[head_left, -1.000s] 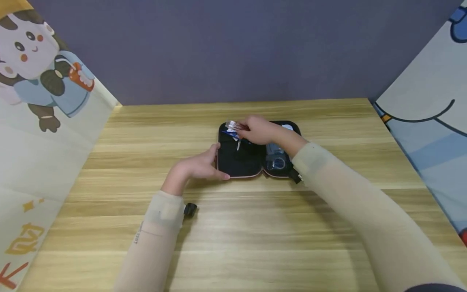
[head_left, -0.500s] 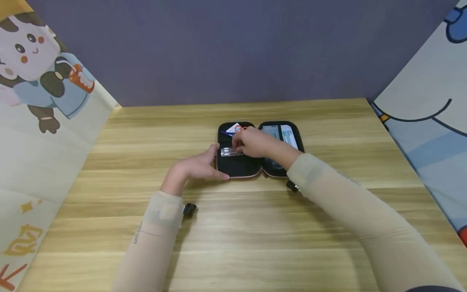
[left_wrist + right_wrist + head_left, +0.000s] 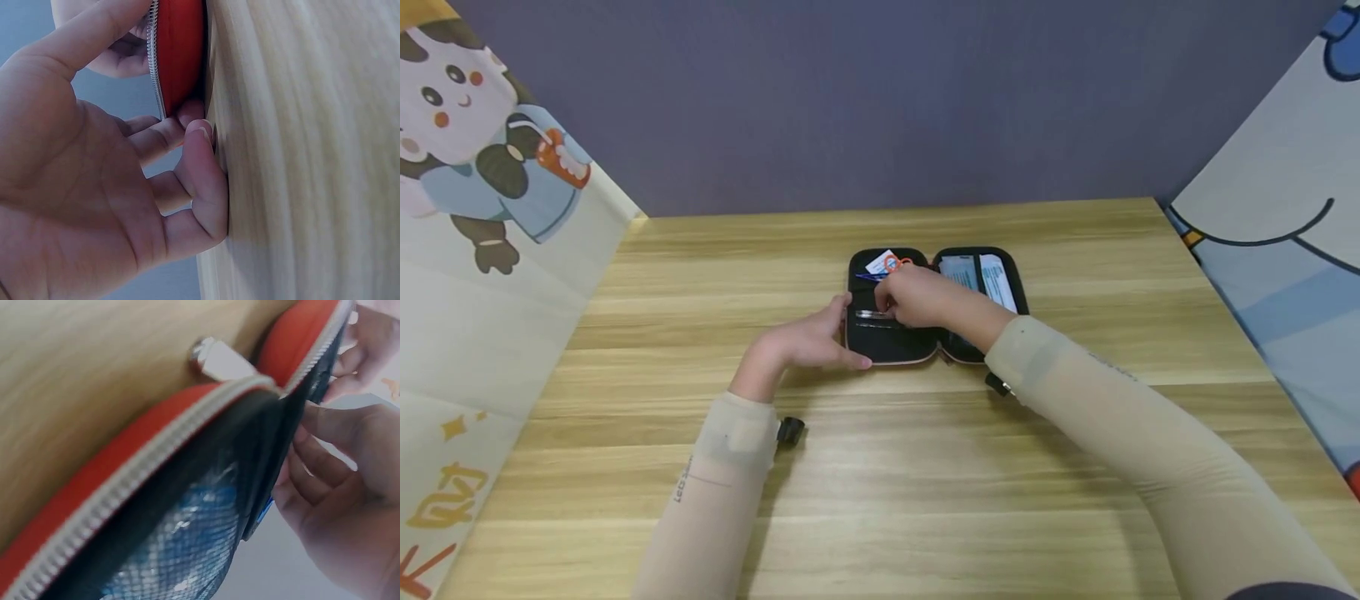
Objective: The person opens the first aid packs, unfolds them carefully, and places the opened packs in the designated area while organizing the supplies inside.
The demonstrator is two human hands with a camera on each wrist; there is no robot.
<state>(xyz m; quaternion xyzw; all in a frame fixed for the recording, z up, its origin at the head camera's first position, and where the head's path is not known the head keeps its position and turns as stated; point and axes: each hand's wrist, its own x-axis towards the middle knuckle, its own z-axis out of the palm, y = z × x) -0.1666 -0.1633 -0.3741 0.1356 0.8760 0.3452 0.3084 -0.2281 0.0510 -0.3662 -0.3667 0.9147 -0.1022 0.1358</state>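
Observation:
A small zippered case (image 3: 891,348), red outside and black inside, lies unfolded on the table. My left hand (image 3: 808,340) holds its left half at the outer edge and near corner. In the left wrist view, the fingers (image 3: 203,169) curl against the tabletop beside the zipper. Over the same half, my right hand (image 3: 917,296) pinches a clear, shiny flat packet (image 3: 871,316) at a pocket; only a thin strip of it shows. Behind that hand, a white card (image 3: 880,262), an orange-looped item (image 3: 892,263) and a blue item (image 3: 869,277) sit in the upper part.
The case's right half holds light packets (image 3: 997,282) and, in the right wrist view, a blue-and-white checked packet (image 3: 187,537) in clear wrap. A zipper pull (image 3: 219,359) lies on the wooden table (image 3: 880,483). A dark panel (image 3: 880,108) rises behind.
My right hand came down from the upper part of the left half to its middle. The shiny packet, wider half a second ago, now shows as a narrow strip. My left hand stays put.

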